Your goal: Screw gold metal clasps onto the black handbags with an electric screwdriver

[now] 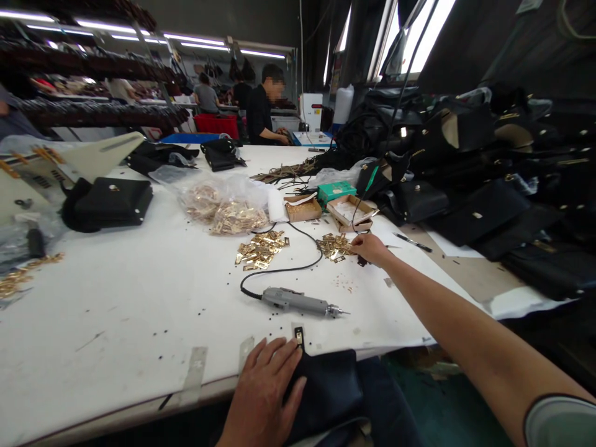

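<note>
Head view: a black leather bag (326, 397) lies just under the left hand (261, 394), whose fingers rest spread and unclenched on it. Gold metal fittings (334, 246) sit just left of the right hand (370, 248), much nearer it; whether those fingers grasp anything, I cannot tell.

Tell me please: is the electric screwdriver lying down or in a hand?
Lying down: the electric screwdriver rests on the white table, apart from the left hand and right hand.

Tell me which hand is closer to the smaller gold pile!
Right. The right hand is just beside the smaller pile of gold metal pieces. The left hand is farther, at the table's near edge on a black bag.
</note>
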